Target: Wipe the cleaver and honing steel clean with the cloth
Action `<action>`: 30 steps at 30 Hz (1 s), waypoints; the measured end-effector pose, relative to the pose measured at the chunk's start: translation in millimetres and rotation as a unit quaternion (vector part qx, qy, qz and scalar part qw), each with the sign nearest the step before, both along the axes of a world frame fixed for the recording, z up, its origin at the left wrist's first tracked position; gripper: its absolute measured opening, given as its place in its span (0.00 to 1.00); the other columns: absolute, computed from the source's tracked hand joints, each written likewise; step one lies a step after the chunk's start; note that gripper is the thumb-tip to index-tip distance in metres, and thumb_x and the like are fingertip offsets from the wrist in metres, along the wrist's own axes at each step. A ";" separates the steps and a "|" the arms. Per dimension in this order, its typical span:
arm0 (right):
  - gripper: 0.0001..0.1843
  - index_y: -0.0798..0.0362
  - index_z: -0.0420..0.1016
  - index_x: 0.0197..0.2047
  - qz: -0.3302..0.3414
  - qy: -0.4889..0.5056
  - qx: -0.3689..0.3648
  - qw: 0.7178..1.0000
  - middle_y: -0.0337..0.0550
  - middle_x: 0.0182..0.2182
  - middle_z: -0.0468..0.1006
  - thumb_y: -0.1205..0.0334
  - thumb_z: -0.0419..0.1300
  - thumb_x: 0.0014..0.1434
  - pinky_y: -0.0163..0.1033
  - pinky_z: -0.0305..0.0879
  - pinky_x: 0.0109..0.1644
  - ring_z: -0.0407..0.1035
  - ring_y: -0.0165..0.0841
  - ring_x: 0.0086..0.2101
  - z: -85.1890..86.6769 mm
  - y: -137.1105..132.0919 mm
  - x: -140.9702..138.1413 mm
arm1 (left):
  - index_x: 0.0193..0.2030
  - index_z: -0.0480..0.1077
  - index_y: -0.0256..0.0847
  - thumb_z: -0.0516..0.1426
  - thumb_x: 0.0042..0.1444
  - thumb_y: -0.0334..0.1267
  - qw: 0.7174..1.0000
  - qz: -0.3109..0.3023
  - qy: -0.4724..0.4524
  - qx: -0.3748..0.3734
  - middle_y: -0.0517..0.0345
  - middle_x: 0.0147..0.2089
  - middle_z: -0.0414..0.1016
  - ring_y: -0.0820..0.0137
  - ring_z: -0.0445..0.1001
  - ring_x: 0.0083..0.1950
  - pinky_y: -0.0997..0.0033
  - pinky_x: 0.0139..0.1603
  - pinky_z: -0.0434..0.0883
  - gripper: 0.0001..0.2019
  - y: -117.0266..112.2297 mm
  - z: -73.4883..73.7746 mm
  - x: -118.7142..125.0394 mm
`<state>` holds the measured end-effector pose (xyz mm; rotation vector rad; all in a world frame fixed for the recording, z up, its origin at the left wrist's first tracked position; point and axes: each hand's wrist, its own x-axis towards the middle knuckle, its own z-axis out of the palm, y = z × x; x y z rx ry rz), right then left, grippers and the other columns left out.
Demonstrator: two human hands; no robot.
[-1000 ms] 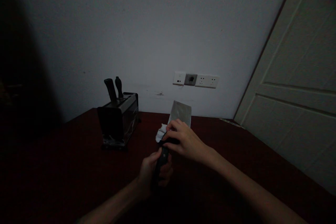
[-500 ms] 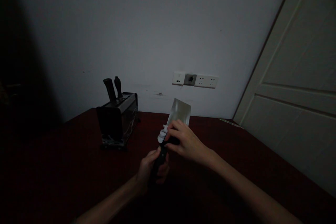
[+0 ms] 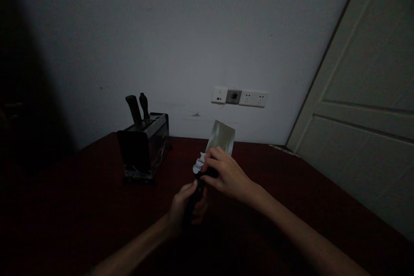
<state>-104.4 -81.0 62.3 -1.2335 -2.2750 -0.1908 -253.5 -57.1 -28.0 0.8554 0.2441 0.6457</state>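
Observation:
A cleaver (image 3: 223,134) with a broad metal blade and a dark handle points up and away from me over the table. Wrapped around its dark handle, my left hand (image 3: 186,207) keeps the cleaver tilted. My right hand (image 3: 228,172) pinches a crumpled white cloth or tissue (image 3: 199,164) against the lower part of the blade, just above the handle. The right fingers cover part of the blade and of the white piece, so whether it is cloth or paper does not show.
To the left stands a knife block (image 3: 142,146) with two dark handles upright in it. The dark red table (image 3: 274,168) meets a wall carrying sockets (image 3: 253,98). A panelled white door (image 3: 362,108) rises at the right. Lighting is dim.
Almost nothing differs. Both hands keep their grips on the cleaver and the white piece, and the whole view has shifted very slightly.

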 end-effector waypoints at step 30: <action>0.06 0.52 0.68 0.35 -0.139 0.083 0.073 0.984 0.46 0.37 0.65 0.69 0.54 0.53 0.44 0.64 0.41 0.63 0.37 0.39 -32.1 -21.3 71.9 | 0.32 0.65 0.33 0.47 0.58 0.45 0.999 -0.013 -0.028 0.017 0.65 0.18 0.52 0.79 0.51 0.17 0.82 0.13 0.50 0.16 14.1 12.7 -7.3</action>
